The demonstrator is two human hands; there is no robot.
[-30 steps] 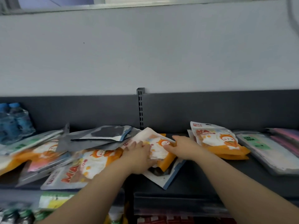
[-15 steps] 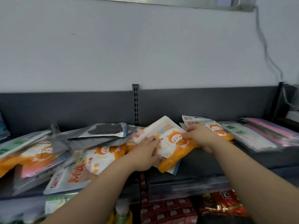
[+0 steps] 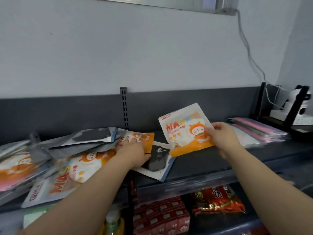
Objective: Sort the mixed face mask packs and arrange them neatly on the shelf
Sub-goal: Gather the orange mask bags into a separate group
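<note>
Nearest, lower shelf: red snack bag printed "5角" plus large characters only partly legible; rows of small red boxes, print too small to read; a bottle top, blurred. Both forearms enter from the bottom edge. Left hand lies palm down, fingers extended, on an orange pack at the edge of the mixed heap; thumb reaches a black mask pack with white lettering I cannot read reliably. Cannot tell if the thumb hooks under anything. Front left of the heap: a large pack reading "MASK", left side blurred. Grey pouches lie on top behind it. Right hand pinches the right edge of an orange-and-white mask pack, raised and tilted above the shelf; reads "MASK", red logo at top left, cartoon face. Behind the hand, a flat stack of pink and pale packs, partly hidden. Far right, a white device, cut off.
</note>
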